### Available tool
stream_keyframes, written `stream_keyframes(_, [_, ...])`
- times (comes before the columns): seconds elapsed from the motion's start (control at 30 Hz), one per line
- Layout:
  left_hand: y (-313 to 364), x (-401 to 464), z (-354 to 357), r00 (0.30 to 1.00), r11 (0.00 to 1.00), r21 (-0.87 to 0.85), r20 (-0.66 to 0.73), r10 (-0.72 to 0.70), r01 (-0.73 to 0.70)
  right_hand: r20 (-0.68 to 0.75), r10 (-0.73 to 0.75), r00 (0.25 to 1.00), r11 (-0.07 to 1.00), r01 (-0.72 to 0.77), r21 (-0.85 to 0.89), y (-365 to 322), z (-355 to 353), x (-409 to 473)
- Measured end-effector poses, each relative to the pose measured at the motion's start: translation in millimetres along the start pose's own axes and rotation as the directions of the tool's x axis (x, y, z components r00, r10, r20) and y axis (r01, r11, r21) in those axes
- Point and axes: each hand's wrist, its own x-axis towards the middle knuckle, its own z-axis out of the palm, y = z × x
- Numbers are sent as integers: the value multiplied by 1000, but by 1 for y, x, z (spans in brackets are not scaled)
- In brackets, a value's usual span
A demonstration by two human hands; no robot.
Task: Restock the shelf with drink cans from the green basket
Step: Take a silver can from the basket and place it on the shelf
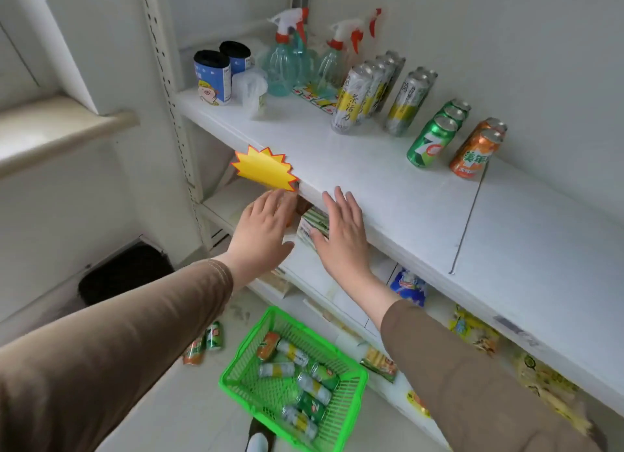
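The white shelf (388, 188) carries rows of tall silver-and-yellow cans (351, 100), green cans (432, 140) and orange cans (476, 152). On the floor below stands the green basket (246, 357) with several cans lying inside. My left hand (263, 232) and my right hand (344, 235) hover side by side just under the shelf's front edge, fingers spread, palms down, holding nothing. A striped box (314, 225) on the lower shelf shows between them.
Two spray bottles (287, 59) and blue rolls (212, 76) stand at the shelf's left end. A yellow starburst tag (263, 167) hangs on the shelf edge. Two cans (206, 341) lie on the floor left of the basket. Snack packets fill the lower shelves.
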Motion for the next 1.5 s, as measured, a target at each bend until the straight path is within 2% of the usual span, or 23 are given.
stream_keyframes(0.2, [-13,-99,50,995,999,-6,88,-45,46,103,-75,992,995,82,-61,-13,55,-90])
stream_keyframes(0.47, [-12,-195,172,949,995,-38,306,-80,97,335,83,938,996,-75,-39,48,164,-192])
stream_keyframes(0.67, [-6,-240,295,873,995,-18,482,-77,97,468,309,828,940,-340,-20,130,267,-264])
stream_keyframes(0.83, [-4,-262,403,805,996,-5,589,-71,91,551,413,725,885,-462,-57,193,364,-316])
stream_keyframes(0.97, [-6,-267,482,762,998,-17,647,-33,58,627,440,642,864,-493,-101,233,442,-350])
stream_keyframes(1.17, [-24,-267,573,693,999,25,721,-3,-22,821,336,461,903,-404,-143,256,551,-373])
stream_keyframes(1.33, [-34,-268,618,655,1000,23,756,-5,-19,873,204,442,978,-120,-168,258,615,-376])
stream_keyframes(1.5, [-41,-270,637,647,1000,-4,762,14,-18,920,228,318,947,148,-286,251,655,-363])
